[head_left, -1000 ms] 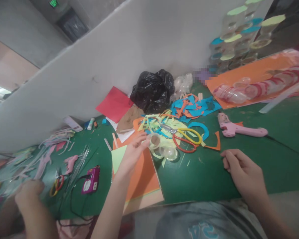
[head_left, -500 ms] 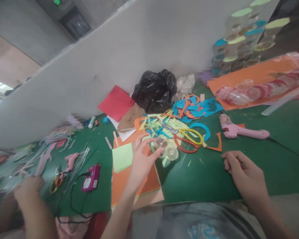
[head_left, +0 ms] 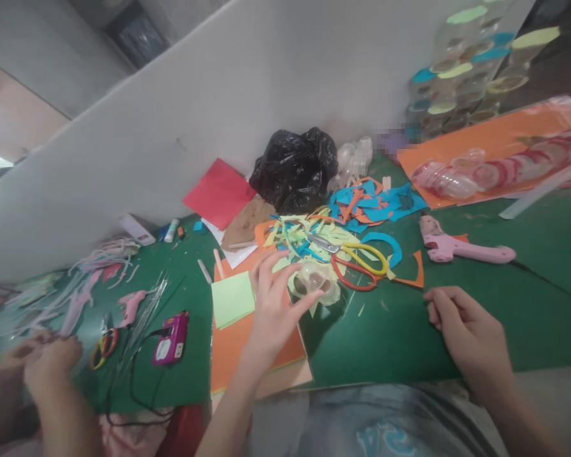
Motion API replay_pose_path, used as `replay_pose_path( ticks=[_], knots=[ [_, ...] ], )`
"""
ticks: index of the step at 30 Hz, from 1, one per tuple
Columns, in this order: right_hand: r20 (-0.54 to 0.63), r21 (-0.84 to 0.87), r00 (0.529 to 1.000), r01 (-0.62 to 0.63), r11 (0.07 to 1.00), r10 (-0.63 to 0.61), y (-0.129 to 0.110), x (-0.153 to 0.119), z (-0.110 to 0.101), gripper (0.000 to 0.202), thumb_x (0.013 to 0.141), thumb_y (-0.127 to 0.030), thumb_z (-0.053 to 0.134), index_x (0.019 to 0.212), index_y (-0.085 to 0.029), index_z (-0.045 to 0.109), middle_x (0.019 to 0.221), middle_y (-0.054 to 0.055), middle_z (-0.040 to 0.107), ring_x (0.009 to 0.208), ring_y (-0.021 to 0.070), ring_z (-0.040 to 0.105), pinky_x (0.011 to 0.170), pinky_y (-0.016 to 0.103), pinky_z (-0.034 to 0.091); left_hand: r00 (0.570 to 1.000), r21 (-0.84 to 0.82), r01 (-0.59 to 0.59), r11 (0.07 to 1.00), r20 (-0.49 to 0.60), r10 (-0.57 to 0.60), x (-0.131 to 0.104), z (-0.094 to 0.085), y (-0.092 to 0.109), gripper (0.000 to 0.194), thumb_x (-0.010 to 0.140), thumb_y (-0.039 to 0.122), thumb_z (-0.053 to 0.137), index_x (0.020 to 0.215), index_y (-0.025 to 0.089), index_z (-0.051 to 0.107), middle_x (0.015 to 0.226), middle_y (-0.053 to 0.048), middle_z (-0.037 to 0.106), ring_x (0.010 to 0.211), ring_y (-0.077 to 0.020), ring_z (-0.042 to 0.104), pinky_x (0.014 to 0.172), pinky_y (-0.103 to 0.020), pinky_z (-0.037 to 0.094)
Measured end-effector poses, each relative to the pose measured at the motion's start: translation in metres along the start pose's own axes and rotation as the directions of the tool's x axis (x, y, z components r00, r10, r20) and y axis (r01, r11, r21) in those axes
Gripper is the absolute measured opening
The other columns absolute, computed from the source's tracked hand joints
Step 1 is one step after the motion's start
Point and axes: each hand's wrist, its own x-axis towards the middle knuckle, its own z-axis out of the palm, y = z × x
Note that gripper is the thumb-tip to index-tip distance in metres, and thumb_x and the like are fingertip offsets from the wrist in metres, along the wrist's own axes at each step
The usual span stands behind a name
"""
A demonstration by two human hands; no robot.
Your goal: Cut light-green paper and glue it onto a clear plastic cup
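My left hand (head_left: 276, 298) grips a small, rounded clear plastic piece (head_left: 314, 274) between thumb and fingers. It overlaps a second clear piece with a pale yellow-green paper edge (head_left: 332, 294) just above the table. My right hand (head_left: 466, 327) rests near the table's front edge, its fingers curled closed with nothing visible in them. Beyond it lies a pink glue gun (head_left: 466, 249) with a black cord. Scissors with one yellow and one red handle (head_left: 354, 270) lie on paper scraps (head_left: 295, 235), right of my left hand.
Light green paper squares (head_left: 232, 299) lie on orange sheets (head_left: 228, 355). A black plastic bag (head_left: 295, 170) stands by the wall. Blue and orange scraps (head_left: 374, 206) lie beside it. At left, a co-worker's hands (head_left: 52, 358) are near another glue gun (head_left: 132, 307) and a purple box (head_left: 171, 339).
My left hand has brought the clear piece slightly right, so it now overlaps the second piece. My right hand has stayed in place. The co-worker's hands have shifted slightly.
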Motion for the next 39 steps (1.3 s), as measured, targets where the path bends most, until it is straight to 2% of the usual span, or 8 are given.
replay_pose_path(
  ticks=[9, 13, 18, 23, 28, 31, 35, 39],
  knots=[
    [0.003, -0.02, 1.0, 0.023, 1.0, -0.023, 0.0, 0.002, -0.001, 0.027, 0.084, -0.045, 0.056, 0.072, -0.021, 0.061, 0.057, -0.003, 0.048, 0.054, 0.0119, 0.042, 0.05, 0.025, 0.032, 0.937, 0.24, -0.317, 0.918, -0.068, 0.342, -0.002, 0.0, -0.002, 0.045, 0.084, 0.043, 0.075, 0.119, 0.018, 0.061, 0.12, -0.014, 0.06, 0.128, -0.0289, 0.045, 0.112, -0.045, 0.041],
    [0.01, -0.012, 1.0, 0.026, 1.0, -0.026, 0.002, 0.003, -0.001, 0.029, 0.084, -0.047, 0.056, 0.073, -0.021, 0.061, 0.058, -0.003, 0.049, 0.054, 0.0124, 0.043, 0.05, 0.025, 0.033, 0.928, 0.271, -0.318, 0.908, -0.106, 0.357, -0.004, 0.001, -0.003, 0.045, 0.085, 0.043, 0.074, 0.121, 0.019, 0.062, 0.119, -0.013, 0.061, 0.127, -0.0283, 0.047, 0.111, -0.043, 0.04],
    [0.013, -0.021, 1.0, 0.028, 0.999, -0.028, 0.001, 0.002, -0.002, 0.034, 0.083, -0.053, 0.057, 0.073, -0.021, 0.06, 0.057, -0.002, 0.048, 0.052, 0.0134, 0.043, 0.048, 0.026, 0.034, 0.96, 0.218, -0.119, 0.969, -0.223, 0.168, 0.008, -0.001, -0.025, 0.04, 0.083, 0.042, 0.076, 0.116, 0.024, 0.062, 0.125, -0.01, 0.058, 0.125, -0.0279, 0.049, 0.112, -0.047, 0.036],
    [0.019, -0.062, 0.999, 0.03, 0.998, -0.029, 0.0, 0.002, -0.002, 0.036, 0.08, -0.057, 0.055, 0.074, -0.022, 0.06, 0.057, -0.002, 0.049, 0.052, 0.0134, 0.043, 0.046, 0.024, 0.034, 0.948, 0.134, 0.144, 0.981, -0.301, -0.098, 0.044, -0.002, -0.088, 0.029, 0.081, 0.043, 0.078, 0.102, 0.026, 0.067, 0.128, -0.007, 0.057, 0.127, -0.0283, 0.046, 0.112, -0.047, 0.034],
    [0.034, -0.062, 0.999, 0.032, 0.998, -0.03, -0.001, 0.001, -0.002, 0.036, 0.082, -0.058, 0.054, 0.074, -0.023, 0.058, 0.057, -0.003, 0.049, 0.051, 0.013, 0.043, 0.046, 0.024, 0.034, 0.847, -0.02, 0.468, 0.884, -0.274, -0.455, 0.1, 0.012, -0.164, 0.027, 0.081, 0.036, 0.075, 0.102, 0.021, 0.068, 0.13, -0.009, 0.056, 0.129, -0.0242, 0.047, 0.116, -0.037, 0.03],
    [0.046, -0.049, 0.998, 0.035, 0.998, -0.033, -0.001, 0.001, -0.002, 0.036, 0.084, -0.057, 0.054, 0.075, -0.022, 0.059, 0.058, -0.003, 0.049, 0.052, 0.013, 0.043, 0.046, 0.024, 0.034, 0.799, -0.039, 0.554, 0.831, -0.255, -0.545, 0.128, 0.026, -0.197, 0.028, 0.088, 0.038, 0.063, 0.104, 0.015, 0.068, 0.121, -0.014, 0.062, 0.125, -0.0255, 0.051, 0.112, -0.037, 0.031],
    [0.049, -0.038, 0.998, 0.035, 0.999, -0.033, 0.001, 0.003, -0.002, 0.038, 0.084, -0.059, 0.055, 0.074, -0.022, 0.059, 0.058, -0.003, 0.049, 0.052, 0.0133, 0.043, 0.046, 0.024, 0.034, 0.746, -0.04, 0.646, 0.762, -0.179, -0.641, 0.145, 0.045, -0.224, 0.033, 0.089, 0.046, 0.058, 0.086, 0.015, 0.07, 0.099, -0.014, 0.072, 0.114, -0.0307, 0.057, 0.103, -0.04, 0.035],
    [0.055, -0.024, 0.998, 0.033, 0.999, -0.031, 0.002, 0.003, -0.002, 0.041, 0.083, -0.063, 0.056, 0.075, -0.022, 0.059, 0.057, -0.003, 0.049, 0.051, 0.0137, 0.043, 0.045, 0.025, 0.034, 0.709, -0.036, 0.697, 0.716, -0.115, -0.695, 0.148, 0.058, -0.236, 0.042, 0.089, 0.055, 0.054, 0.073, 0.018, 0.068, 0.078, -0.012, 0.072, 0.104, -0.0342, 0.059, 0.096, -0.043, 0.036]
  ],
)
